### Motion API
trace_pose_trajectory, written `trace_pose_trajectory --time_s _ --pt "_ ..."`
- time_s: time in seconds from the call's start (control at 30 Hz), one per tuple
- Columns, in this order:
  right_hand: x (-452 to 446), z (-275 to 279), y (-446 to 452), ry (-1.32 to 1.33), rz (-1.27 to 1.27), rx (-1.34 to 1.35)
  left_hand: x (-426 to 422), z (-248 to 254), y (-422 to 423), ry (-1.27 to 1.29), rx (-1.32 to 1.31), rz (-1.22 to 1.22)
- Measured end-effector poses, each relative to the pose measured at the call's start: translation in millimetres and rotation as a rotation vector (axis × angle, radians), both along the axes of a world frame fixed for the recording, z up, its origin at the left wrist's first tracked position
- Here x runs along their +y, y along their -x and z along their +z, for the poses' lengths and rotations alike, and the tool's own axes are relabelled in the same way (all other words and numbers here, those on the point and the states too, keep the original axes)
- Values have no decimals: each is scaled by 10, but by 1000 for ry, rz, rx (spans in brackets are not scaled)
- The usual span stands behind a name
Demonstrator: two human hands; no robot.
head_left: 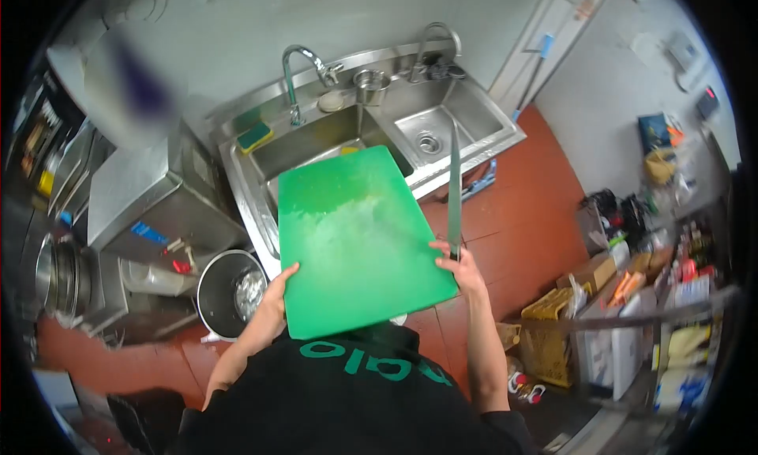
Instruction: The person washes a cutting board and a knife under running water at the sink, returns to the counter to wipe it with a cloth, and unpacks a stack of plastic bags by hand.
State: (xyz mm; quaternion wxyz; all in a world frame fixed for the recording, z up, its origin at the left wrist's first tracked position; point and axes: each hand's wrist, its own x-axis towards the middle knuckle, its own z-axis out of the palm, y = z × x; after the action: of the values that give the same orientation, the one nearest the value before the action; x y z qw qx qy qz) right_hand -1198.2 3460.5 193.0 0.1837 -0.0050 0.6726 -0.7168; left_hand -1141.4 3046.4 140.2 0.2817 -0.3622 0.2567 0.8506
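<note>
One stretch of red tiled floor point(545, 171) shows beyond the sink; drips landing there could make it slick underfoot. The stainless-steel double-basin sink point(245, 194) has a hard raised rim, and the board's far end, which overlaps the left basin in this view, might knock it if lowered carelessly.

The large green rectangular cutting board point(359, 250) is held up, sloping, in front of the person's body. Its surface looks wet, so an edge could slide through the fingers, most likely on the right, where the hand has two things to manage.

A long, narrow steel-bladed knife point(455, 186) stands beside the board's right edge, tip towards the sink. That is the chief worry: should the board swing or slip, the bare blade could turn with it and cut a finger or forearm.

The right hand point(466, 273) has its grip closed on the knife's dark handle, fingers also against the board's edge. The left hand point(276, 289) has its grip closed on the opposite edge, thumb on top; if it alone bore the weight, the board would probably twist.
</note>
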Motion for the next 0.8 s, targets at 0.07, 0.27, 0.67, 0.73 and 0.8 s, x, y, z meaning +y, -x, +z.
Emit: trace_pose_trajectory --time_s 0.07,0.27,0.67,0.73,0.8 --pt "74 12 407 33 79 -39 153 9 -10 100 39 44" --pt "104 -263 906 146 -18 -149 63 -106 159 703 100 -288" --pt "-242 -200 1490 43 -131 -97 -603 656 2784 1897 734 -269" --pt "-175 -102 1396 32 -192 -208 -628 606 3327 1943 638 -212" --pt "-179 34 1263 -83 -463 -231 -606 506 3665 1978 625 -141"
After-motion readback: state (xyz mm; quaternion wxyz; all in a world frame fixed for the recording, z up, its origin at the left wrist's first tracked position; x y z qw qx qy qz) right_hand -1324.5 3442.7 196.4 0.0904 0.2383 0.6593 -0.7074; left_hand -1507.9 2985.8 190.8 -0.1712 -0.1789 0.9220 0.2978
